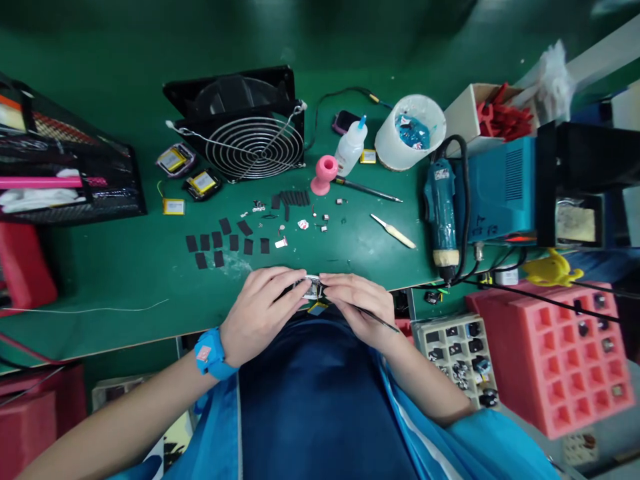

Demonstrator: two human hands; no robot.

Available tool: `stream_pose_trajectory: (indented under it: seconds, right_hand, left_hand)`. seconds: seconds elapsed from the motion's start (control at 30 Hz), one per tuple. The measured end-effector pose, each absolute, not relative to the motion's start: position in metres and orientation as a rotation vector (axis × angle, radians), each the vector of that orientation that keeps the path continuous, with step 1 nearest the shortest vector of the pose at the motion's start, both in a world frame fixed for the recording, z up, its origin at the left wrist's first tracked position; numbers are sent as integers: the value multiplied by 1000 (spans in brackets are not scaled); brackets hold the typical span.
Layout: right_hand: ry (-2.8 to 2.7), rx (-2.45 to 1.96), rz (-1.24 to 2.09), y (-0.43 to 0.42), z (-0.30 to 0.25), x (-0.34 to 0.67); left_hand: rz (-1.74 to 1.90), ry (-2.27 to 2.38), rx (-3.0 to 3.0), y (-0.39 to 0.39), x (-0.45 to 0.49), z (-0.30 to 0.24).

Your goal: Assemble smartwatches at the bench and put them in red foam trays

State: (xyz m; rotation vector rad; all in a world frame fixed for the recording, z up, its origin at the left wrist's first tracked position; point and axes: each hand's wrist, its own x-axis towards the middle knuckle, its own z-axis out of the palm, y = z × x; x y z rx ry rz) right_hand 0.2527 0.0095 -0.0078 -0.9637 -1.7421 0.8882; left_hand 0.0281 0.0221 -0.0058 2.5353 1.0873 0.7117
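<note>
My left hand (pixel 267 307) grips a small opened device housing (pixel 313 288) by its left side, at the table's front edge. A small yellow-edged battery pack (pixel 318 309) hangs just below the housing. In my right hand (pixel 363 307) is a slim pair of dark tweezers (pixel 377 317), its rear end jutting out toward my wrist. The tweezers' tip meets the right side of the housing, where my right fingertips also rest. My fingers hide much of the housing's inside. Beyond my hands lie several black foam pieces (pixel 234 243) and a small white part (pixel 281 242).
A fan (pixel 255 143) stands at the back. Near it are a pink holder (pixel 325 175), a dropper bottle (pixel 351 148), a white tub (pixel 393 157) and a pale-handled tool (pixel 395 232). An electric screwdriver (pixel 443 213) hangs at right, above pink foam trays (pixel 560 347). A mesh rack (pixel 120 180) stands left.
</note>
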Motion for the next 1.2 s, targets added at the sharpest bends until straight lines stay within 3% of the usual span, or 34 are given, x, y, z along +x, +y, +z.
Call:
stream_pose_trajectory:
  seconds: [0.63,1.2]
  right_hand:
    - [-1848,-918,827,4,-14,255]
    - [-1600,-1170,1110,20,8,249]
  left_hand:
    - [653,1095,2456,23,32,4]
    - [630,979,2141,46,29,5]
